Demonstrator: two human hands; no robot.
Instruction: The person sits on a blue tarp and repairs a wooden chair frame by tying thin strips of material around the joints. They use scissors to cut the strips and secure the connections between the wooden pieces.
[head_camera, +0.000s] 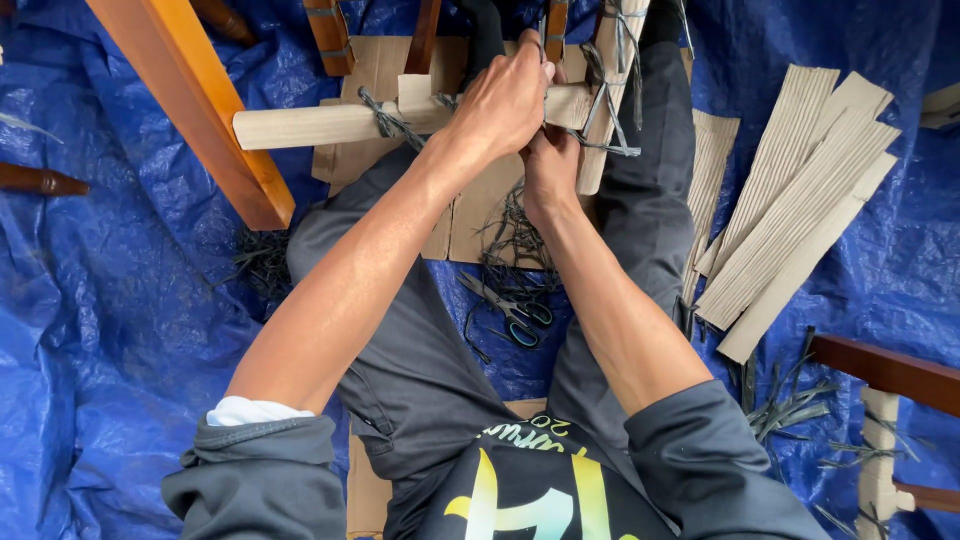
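While left hand (505, 100) grips wrapped rail (330, 124) (fist closed), right hand's (550, 165) grip hidden.

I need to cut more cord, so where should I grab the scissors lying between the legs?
Take the scissors by the dark loop handles at the near end, coming from above. They lie flat on the blue tarp, blades pointing away up-left, so the loops are nearest.
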